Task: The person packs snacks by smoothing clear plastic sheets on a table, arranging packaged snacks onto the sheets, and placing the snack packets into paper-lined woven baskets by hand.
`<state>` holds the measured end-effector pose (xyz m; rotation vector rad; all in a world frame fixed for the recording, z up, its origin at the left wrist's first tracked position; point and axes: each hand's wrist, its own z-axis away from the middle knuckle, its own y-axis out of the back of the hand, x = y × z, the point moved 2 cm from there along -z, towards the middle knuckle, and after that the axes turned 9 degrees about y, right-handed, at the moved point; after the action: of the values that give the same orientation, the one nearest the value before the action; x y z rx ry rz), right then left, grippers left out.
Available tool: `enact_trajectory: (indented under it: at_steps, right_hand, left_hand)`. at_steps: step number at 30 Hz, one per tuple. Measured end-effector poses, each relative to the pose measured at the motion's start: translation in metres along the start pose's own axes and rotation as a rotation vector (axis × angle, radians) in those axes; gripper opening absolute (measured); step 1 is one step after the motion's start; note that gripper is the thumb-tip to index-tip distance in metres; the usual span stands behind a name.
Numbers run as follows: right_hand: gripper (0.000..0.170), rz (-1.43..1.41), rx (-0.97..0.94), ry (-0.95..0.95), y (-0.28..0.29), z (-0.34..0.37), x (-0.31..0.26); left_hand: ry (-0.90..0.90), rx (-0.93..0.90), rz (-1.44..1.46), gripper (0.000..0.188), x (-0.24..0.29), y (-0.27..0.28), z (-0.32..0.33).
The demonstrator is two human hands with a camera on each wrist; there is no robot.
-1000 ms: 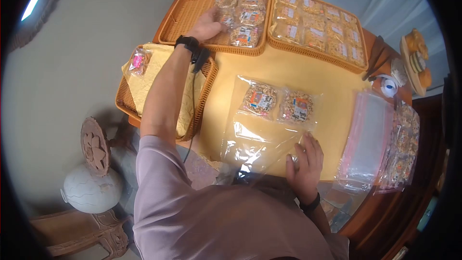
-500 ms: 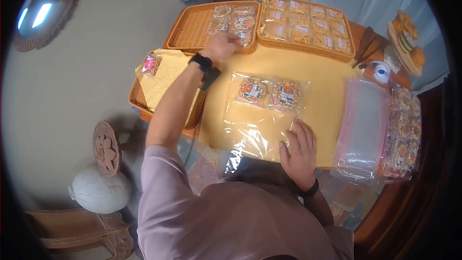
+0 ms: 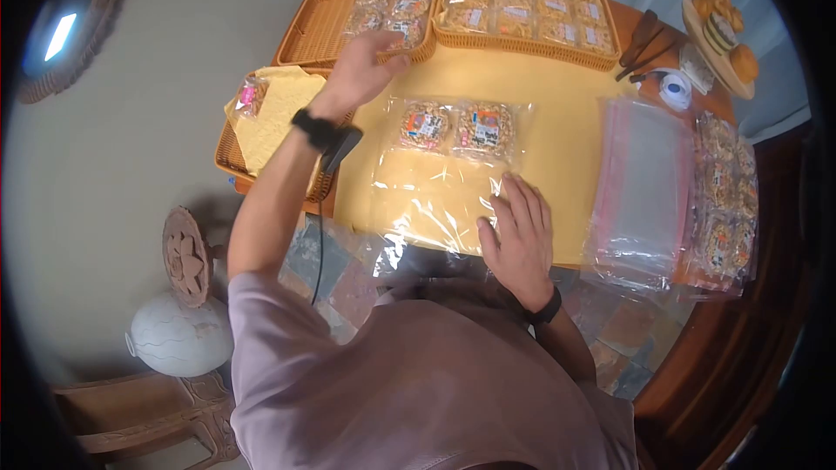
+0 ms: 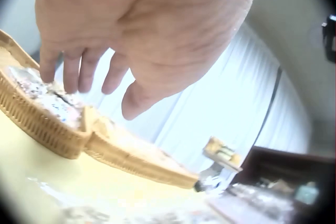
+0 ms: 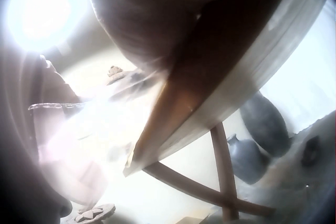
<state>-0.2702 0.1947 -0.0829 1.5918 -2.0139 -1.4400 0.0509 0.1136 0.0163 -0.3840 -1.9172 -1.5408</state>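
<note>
In the head view, my left hand (image 3: pixel 361 74) is over the front edge of the left wicker basket (image 3: pixel 318 30), beside several wrapped round nut cakes (image 3: pixel 403 30). Its fingers are loosely extended and hold nothing; the left wrist view also shows them spread, with the palm bare. My right hand (image 3: pixel 522 235) rests with straight fingers on the lower right of a large clear plastic bag (image 3: pixel 427 196) lying on the yellow cloth. Two wrapped nut cakes (image 3: pixel 483 130) lie side by side at the bag's far end. The right hand is out of sight in the right wrist view.
A full basket (image 3: pixel 531 48) of wrapped cakes stands at the back. Left is a paper-lined basket (image 3: pixel 283 113) holding one pink-labelled packet (image 3: pixel 252 97). To the right lie flat clear bags (image 3: pixel 640 191), filled bags (image 3: pixel 723 200) and a tape roll (image 3: pixel 675 90).
My left hand moved from the cakes on the basket's left side across to its front right, then drew back slightly with fingers loosened. The right hand stays on the bag; the head view shifted.
</note>
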Motion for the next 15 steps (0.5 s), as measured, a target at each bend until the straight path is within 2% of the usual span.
enact_trajectory:
  at_steps: [1, 3, 5, 7, 9, 10, 12, 13, 15]
  right_hand:
    - [0.034, -0.003, -0.007, -0.001, 0.0, 0.0, 0.001]
    - [0.037, -0.02, 0.001, 0.0, 0.0, 0.001, 0.001]
    - [0.038, -0.043, 0.005, 0.006, 0.001, 0.001, 0.002]
    - [0.04, -0.067, 0.0, 0.012, 0.002, 0.004, 0.002]
    - [0.047, -0.106, 0.028, 0.005, 0.003, 0.002, 0.003]
    - [0.047, -0.109, 0.015, 0.011, 0.004, 0.003, 0.003]
    - [0.056, -0.155, 0.019, -0.03, 0.005, 0.003, 0.004]
    - [0.056, -0.155, 0.009, -0.017, 0.005, 0.004, 0.005]
    - [0.063, -0.231, 0.046, -0.025, 0.004, 0.007, 0.008]
  left_hand:
    - [0.119, -0.205, 0.112, 0.028, 0.012, 0.009, 0.017]
    - [0.152, -0.354, 0.279, 0.024, 0.04, 0.021, 0.065]
    - [0.186, -0.633, 0.319, 0.021, 0.061, 0.032, 0.12]
    - [0.045, -0.953, 0.257, 0.018, 0.076, 0.027, 0.166]
    - [0.001, -1.216, 0.097, 0.024, 0.078, 0.001, 0.21]
    - [0.008, -1.212, 0.11, 0.024, 0.079, -0.012, 0.233]
    - [-0.116, -0.7, -0.157, 0.039, 0.078, -0.035, 0.266]
    - [-0.108, -0.689, -0.149, 0.039, 0.078, -0.05, 0.273]
    - [0.017, -0.335, -0.393, 0.054, 0.076, -0.076, 0.28]
